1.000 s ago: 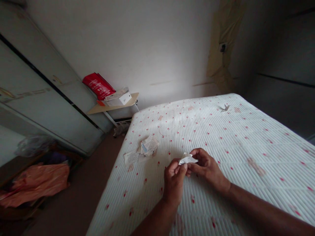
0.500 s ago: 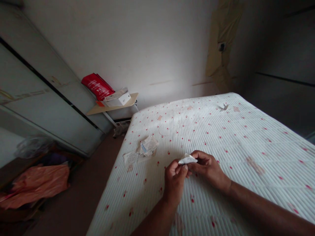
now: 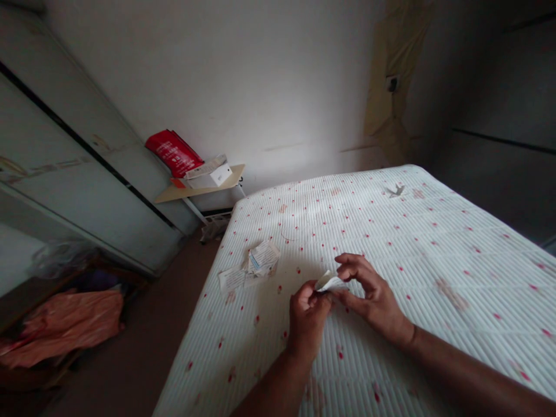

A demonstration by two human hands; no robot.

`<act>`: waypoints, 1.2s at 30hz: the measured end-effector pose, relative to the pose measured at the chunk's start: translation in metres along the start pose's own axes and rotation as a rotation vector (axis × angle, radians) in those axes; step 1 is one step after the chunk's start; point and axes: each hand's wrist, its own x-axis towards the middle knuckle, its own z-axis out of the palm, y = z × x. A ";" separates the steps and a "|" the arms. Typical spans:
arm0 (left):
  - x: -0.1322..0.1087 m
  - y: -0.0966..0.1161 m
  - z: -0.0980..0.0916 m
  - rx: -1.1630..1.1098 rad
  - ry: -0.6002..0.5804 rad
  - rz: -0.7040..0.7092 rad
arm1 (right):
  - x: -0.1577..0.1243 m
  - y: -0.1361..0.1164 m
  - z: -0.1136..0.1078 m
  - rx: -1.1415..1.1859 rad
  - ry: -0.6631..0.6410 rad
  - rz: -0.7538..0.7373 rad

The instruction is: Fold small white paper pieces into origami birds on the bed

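Note:
A small folded piece of printed paper (image 3: 330, 281) is held above the bed, near the middle of the view. My left hand (image 3: 309, 315) pinches its left and lower edge between thumb and fingers. At its right side is my right hand (image 3: 376, 298), its thumb at the lower right edge of the paper and its fingers raised and apart from the thumb. Several printed paper pieces (image 3: 263, 258) lie on the bed to the left. Farther back on the right, a folded paper shape (image 3: 395, 190) with pointed ends rests on the cover.
The bed (image 3: 347, 226) has a white ribbed cover with red dots. Behind it on the left, a small table (image 3: 234, 175) bears a red bag (image 3: 174, 152) and a white box (image 3: 212, 175). An orange cloth or bag (image 3: 73, 324) lies at the lower left.
My right hand's fingers have lifted off the paper and spread from the thumb. The paper's upper flap looks slightly shifted. My left hand has barely moved.

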 end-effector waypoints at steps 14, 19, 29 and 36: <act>0.002 0.002 -0.003 0.303 -0.015 0.155 | -0.001 -0.002 -0.001 0.030 -0.101 0.004; 0.001 0.006 -0.007 0.277 -0.112 0.108 | -0.001 -0.004 -0.002 0.077 -0.127 0.031; -0.001 0.008 -0.007 0.298 -0.160 0.125 | -0.001 -0.010 -0.001 0.123 -0.162 0.124; -0.002 0.012 -0.004 0.240 -0.144 0.089 | -0.002 -0.012 -0.001 0.179 -0.155 0.164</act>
